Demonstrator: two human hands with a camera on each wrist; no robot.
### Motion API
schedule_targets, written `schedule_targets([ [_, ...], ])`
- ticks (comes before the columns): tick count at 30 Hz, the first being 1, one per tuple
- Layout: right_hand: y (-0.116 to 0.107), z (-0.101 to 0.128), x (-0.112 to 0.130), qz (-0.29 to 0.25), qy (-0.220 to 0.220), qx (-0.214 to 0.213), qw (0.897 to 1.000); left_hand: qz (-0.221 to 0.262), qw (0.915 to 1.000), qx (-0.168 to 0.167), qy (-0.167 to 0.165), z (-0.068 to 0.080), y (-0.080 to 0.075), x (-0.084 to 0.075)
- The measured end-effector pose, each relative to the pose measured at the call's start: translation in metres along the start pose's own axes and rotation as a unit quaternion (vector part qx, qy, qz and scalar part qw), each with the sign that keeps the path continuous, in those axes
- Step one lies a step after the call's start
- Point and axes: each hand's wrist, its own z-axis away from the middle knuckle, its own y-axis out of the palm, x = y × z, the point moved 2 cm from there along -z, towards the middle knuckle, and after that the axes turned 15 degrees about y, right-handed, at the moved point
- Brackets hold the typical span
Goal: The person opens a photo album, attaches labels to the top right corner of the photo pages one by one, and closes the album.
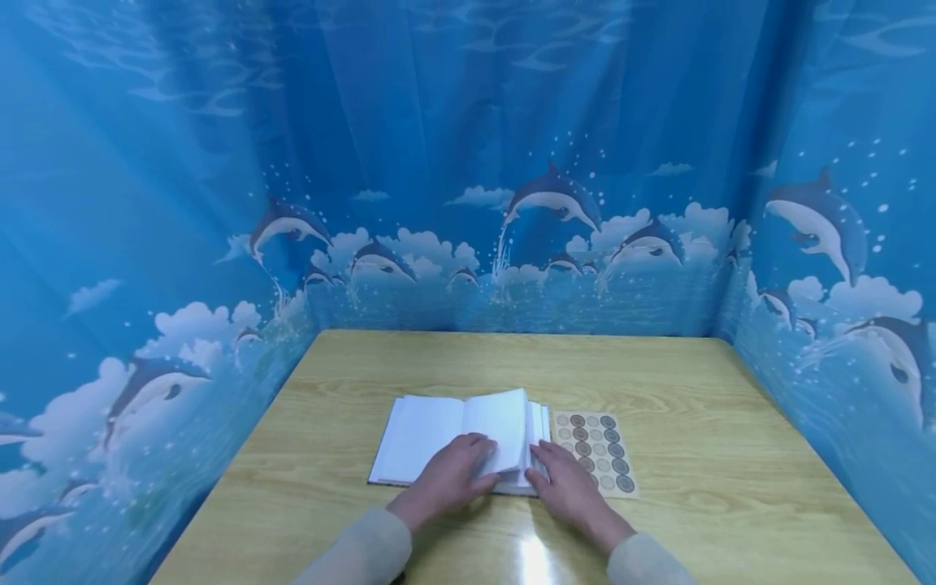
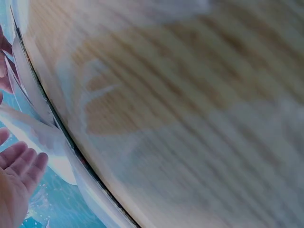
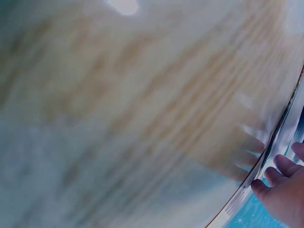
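Observation:
An open notebook with blank white pages and a dark cover edge lies on the table. A section of its right-hand pages stands raised, apart from the pages beneath. My left hand rests on the lower part of that raised section; its fingers look extended in the left wrist view. At the notebook's right edge is my right hand, fingertips by the lower pages. Its fingers are loosely bent in the right wrist view. A sheet of round stickers lies right of the notebook, partly covered by the right hand.
The wood-grain table extends around the notebook and sheet. A blue curtain printed with dolphins and clouds surrounds its back and sides. A bright light reflection sits on the tabletop near the front.

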Motion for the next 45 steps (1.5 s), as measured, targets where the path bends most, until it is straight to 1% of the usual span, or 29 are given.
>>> schedule_targets([
  [6, 0.002, 0.001, 0.0, 0.016, -0.012, -0.01, 1.0, 0.002, 0.9984, -0.051, 0.024, 0.004, -0.005, -0.002],
  [10, 0.004, 0.003, 0.0, 0.039, -0.018, -0.013, 0.999, 0.008, 0.9951, -0.094, 0.031, 0.008, -0.011, -0.003],
  [15, 0.007, 0.004, -0.001, 0.072, -0.046, -0.027, 0.996, 0.021, 0.986, -0.162, 0.035, 0.014, -0.018, -0.004],
  [18, 0.007, 0.005, 0.0, 0.082, -0.05, -0.032, 0.995, 0.034, 0.9795, -0.196, 0.033, 0.017, -0.021, -0.003],
  [22, 0.007, 0.005, 0.0, 0.09, -0.055, -0.035, 0.994, 0.074, 0.9712, -0.226, 0.014, 0.021, -0.027, -0.001],
  [27, 0.007, 0.005, 0.002, 0.095, -0.084, -0.036, 0.991, 0.128, 0.9619, -0.24, -0.028, 0.025, -0.035, 0.001],
  [31, 0.007, 0.005, 0.003, 0.096, -0.093, -0.029, 0.991, 0.171, 0.9494, -0.254, -0.071, 0.031, -0.04, 0.006],
  [35, 0.006, 0.005, 0.004, 0.102, -0.088, -0.021, 0.991, 0.202, 0.9321, -0.277, -0.116, 0.04, -0.046, 0.012],
  [36, 0.006, 0.005, 0.004, 0.106, -0.087, -0.019, 0.99, 0.211, 0.9275, -0.281, -0.128, 0.043, -0.047, 0.013],
  [39, 0.005, 0.004, 0.003, 0.123, -0.084, -0.016, 0.989, 0.243, 0.9101, -0.291, -0.167, 0.051, -0.051, 0.018],
  [45, 0.004, 0.003, 0.001, 0.15, -0.077, -0.014, 0.986, 0.287, 0.8794, -0.295, -0.239, 0.065, -0.053, 0.03],
])
